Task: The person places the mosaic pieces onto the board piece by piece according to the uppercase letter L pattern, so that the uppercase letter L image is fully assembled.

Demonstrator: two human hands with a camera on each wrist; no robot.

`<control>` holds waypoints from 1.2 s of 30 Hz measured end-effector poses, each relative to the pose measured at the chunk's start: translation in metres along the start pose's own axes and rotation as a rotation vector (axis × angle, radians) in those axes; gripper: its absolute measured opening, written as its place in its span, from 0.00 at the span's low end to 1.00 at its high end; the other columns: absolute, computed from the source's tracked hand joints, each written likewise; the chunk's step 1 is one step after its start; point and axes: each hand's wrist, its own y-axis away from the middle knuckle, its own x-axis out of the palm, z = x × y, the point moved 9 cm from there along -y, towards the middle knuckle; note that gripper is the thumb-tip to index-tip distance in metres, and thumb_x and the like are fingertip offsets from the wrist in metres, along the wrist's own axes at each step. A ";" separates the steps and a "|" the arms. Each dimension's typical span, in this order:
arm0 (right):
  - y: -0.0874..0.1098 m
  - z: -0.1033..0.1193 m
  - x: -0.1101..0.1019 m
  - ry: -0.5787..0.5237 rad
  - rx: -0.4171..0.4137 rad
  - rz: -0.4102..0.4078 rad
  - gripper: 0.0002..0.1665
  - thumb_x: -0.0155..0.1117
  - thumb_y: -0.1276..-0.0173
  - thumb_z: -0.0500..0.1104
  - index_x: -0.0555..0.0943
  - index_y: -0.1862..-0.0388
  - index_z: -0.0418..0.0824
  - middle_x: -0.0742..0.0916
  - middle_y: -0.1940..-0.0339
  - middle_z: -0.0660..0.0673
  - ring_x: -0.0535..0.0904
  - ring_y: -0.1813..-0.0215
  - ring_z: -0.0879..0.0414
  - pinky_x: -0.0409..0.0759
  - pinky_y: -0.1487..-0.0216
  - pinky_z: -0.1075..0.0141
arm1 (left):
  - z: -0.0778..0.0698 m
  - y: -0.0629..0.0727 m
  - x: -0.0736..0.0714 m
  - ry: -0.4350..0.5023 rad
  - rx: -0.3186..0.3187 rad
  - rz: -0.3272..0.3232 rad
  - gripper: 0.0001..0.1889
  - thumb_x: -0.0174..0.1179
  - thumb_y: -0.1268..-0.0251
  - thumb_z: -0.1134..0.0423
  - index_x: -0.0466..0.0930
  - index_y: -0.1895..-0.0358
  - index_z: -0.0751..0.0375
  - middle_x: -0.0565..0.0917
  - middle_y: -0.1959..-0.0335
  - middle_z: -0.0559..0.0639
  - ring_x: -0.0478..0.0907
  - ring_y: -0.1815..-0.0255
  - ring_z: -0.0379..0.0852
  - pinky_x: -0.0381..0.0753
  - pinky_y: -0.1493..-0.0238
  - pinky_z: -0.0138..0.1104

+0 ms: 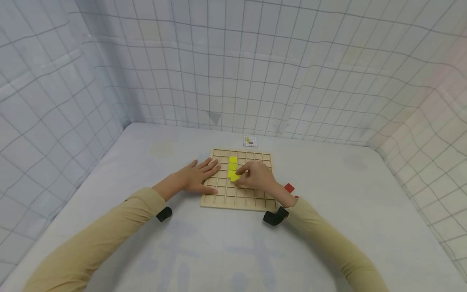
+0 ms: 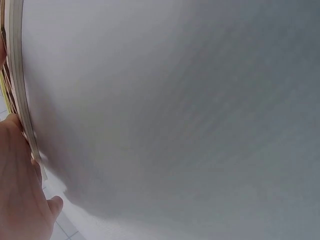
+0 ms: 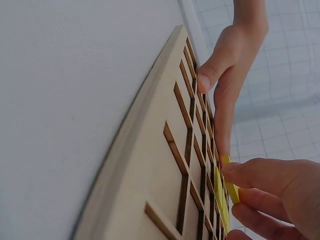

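A wooden grid board [image 1: 226,200] with square recesses lies on the table. Yellow square tiles [image 1: 232,166] fill a column of its cells near the middle. My left hand [image 1: 195,176] rests on the board's left side, fingers spread and straight; the right wrist view also has that hand [image 3: 232,65] flat on the grid. Over the column's near end, my right hand [image 1: 257,176] pinches a yellow tile [image 3: 231,185] between thumb and fingers. The tile is tilted up from the board. In the left wrist view only part of the left hand [image 2: 22,185] shows beside the board's edge.
A small card [image 1: 250,141] with a grid pattern of yellow and red lies behind the board. Red tiles [image 1: 289,187] lie to the board's right, partly hidden by my right forearm. A grid-lined curtain [image 1: 233,81] encloses the white table [image 1: 219,251].
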 end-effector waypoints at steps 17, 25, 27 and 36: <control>0.001 0.007 0.011 -0.030 -0.026 0.050 0.16 0.76 0.46 0.53 0.88 0.61 0.48 0.90 0.64 0.53 0.75 0.75 0.65 0.71 0.75 0.74 | -0.001 0.001 0.000 -0.025 0.017 -0.024 0.50 0.44 0.36 0.28 0.38 0.21 0.54 0.39 0.20 0.53 0.33 0.20 0.54 0.37 0.25 0.60; 0.001 0.006 0.015 -0.016 -0.019 0.071 0.16 0.75 0.45 0.53 0.89 0.60 0.49 0.90 0.62 0.54 0.76 0.74 0.65 0.71 0.74 0.74 | -0.004 0.005 -0.005 -0.030 0.011 -0.022 0.49 0.45 0.37 0.28 0.39 0.22 0.54 0.40 0.20 0.53 0.34 0.20 0.55 0.38 0.25 0.60; 0.001 0.007 0.015 -0.019 -0.015 0.074 0.16 0.75 0.45 0.53 0.89 0.60 0.48 0.90 0.62 0.53 0.76 0.73 0.65 0.71 0.74 0.74 | -0.005 0.005 -0.005 -0.033 0.012 -0.027 0.49 0.45 0.37 0.28 0.39 0.22 0.53 0.40 0.20 0.53 0.35 0.20 0.55 0.38 0.25 0.60; 0.001 0.009 0.014 -0.035 -0.019 0.075 0.15 0.75 0.44 0.51 0.89 0.61 0.47 0.90 0.60 0.51 0.77 0.72 0.64 0.73 0.72 0.73 | -0.004 0.004 -0.004 -0.036 0.020 -0.040 0.49 0.46 0.37 0.29 0.40 0.22 0.53 0.41 0.20 0.53 0.36 0.20 0.55 0.39 0.26 0.61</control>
